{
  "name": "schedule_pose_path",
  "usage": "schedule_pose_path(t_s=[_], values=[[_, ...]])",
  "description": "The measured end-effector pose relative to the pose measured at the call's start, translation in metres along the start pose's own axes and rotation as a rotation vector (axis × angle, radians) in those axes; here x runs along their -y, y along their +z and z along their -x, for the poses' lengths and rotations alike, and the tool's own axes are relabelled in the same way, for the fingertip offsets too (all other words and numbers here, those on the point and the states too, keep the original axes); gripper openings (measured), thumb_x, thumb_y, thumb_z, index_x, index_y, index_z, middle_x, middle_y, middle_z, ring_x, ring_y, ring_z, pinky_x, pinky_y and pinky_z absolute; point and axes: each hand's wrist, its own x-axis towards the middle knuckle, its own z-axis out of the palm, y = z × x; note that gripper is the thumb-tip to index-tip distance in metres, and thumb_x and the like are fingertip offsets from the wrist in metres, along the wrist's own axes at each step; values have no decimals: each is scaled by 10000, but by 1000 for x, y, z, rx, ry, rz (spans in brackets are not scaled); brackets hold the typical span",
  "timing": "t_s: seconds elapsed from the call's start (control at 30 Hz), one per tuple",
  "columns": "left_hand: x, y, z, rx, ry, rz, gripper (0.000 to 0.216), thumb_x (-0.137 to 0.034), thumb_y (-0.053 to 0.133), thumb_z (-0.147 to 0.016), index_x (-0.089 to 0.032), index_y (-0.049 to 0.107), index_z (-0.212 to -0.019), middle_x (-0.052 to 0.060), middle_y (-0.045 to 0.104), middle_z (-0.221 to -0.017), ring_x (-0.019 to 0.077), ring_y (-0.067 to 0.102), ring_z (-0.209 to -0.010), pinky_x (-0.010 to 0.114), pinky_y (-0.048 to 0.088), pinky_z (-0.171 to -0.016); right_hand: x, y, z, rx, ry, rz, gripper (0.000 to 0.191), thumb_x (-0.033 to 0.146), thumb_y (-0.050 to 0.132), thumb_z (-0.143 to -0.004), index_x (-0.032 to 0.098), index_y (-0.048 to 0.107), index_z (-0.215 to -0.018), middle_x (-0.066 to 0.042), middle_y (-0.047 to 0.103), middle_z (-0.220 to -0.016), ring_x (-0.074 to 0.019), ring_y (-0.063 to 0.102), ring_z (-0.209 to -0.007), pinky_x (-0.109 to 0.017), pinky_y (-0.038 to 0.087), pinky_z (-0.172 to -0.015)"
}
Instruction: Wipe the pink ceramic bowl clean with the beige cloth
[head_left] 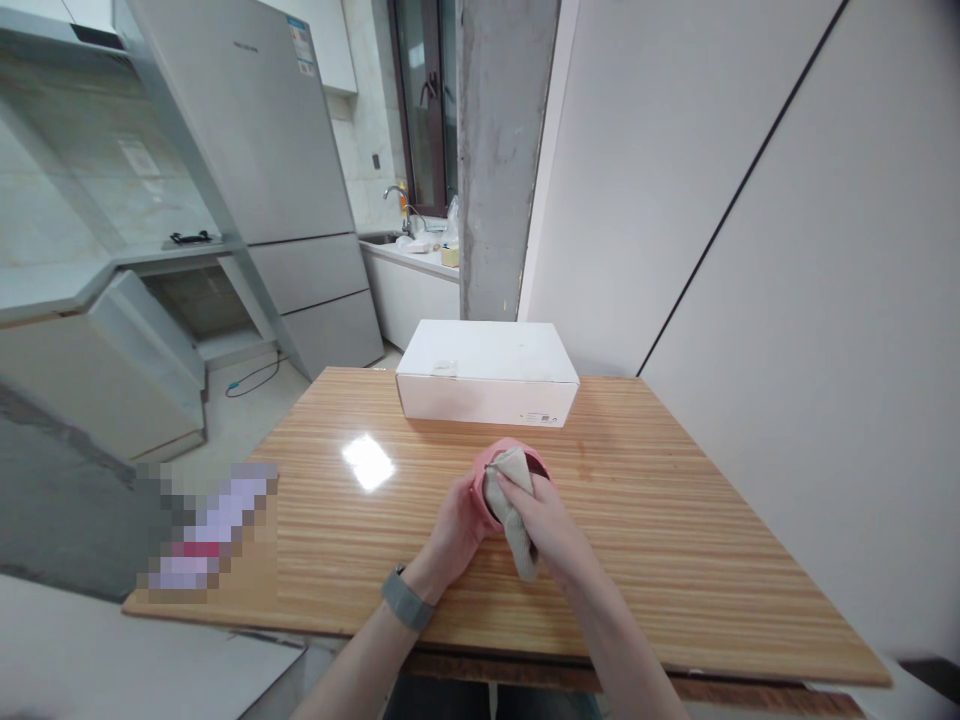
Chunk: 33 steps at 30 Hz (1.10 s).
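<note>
Pink cup, at lower centre of the frame on the tabletop, is mid-wipe: left hand cups its side, right hand pinches a grey cloth into its mouth (fingers closed), and turning the cloth round the inside seems next.

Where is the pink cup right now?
The round pink cup is mid-table in the head view, held by the left hand, just in front of the white cardboard box.

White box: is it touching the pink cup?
No, the white box sits apart from the pink cup, with bare table between them.
</note>
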Motion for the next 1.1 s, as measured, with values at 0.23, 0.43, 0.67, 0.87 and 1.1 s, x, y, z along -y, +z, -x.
schedule_pose_path(t_s=[0.23,0.43,0.67,0.87,1.1], values=[[2,4,2,-19,11,-105,588,-569,529,-869,-185,581,-1312,97,669,-1235,265,629,-1035,318,521,-733,-9,-6,-6,69,70,1,384,475,719,-673,147,702,-872,-53,717,-798,-207,645,-767,-286,483,-676],[1,6,0,21,42,-82,556,-538,524,-885,-207,565,-1329,97,633,-1295,288,577,-1154,365,507,-858,-10,-4,-11,31,44,-162,444,484,766,-621,163,706,-924,-64,738,-890,-224,678,-865,-292,509,-759],[-1,13,1,91,55,35,504,-484,546,-897,-153,611,-1271,101,642,-1286,256,500,-1286,342,382,-1065,-10,12,-2,-104,8,-311,436,476,784,-638,183,691,-948,-70,743,-934,-227,690,-961,-298,531,-833],[-6,13,3,155,3,40,517,-475,510,-916,-114,601,-1275,133,642,-1275,286,521,-1268,399,321,-1122,-16,23,4,-206,-10,-434,433,495,773,-655,206,673,-962,-51,742,-892,-214,697,-973,-290,532,-871],[-6,2,3,54,9,126,232,-268,601,-870,-141,712,-1030,65,736,-1031,189,655,-984,297,450,-955,-12,13,1,-154,-61,-125,460,507,718,-699,161,684,-999,-104,721,-992,-267,659,-997,-357,505,-879]])
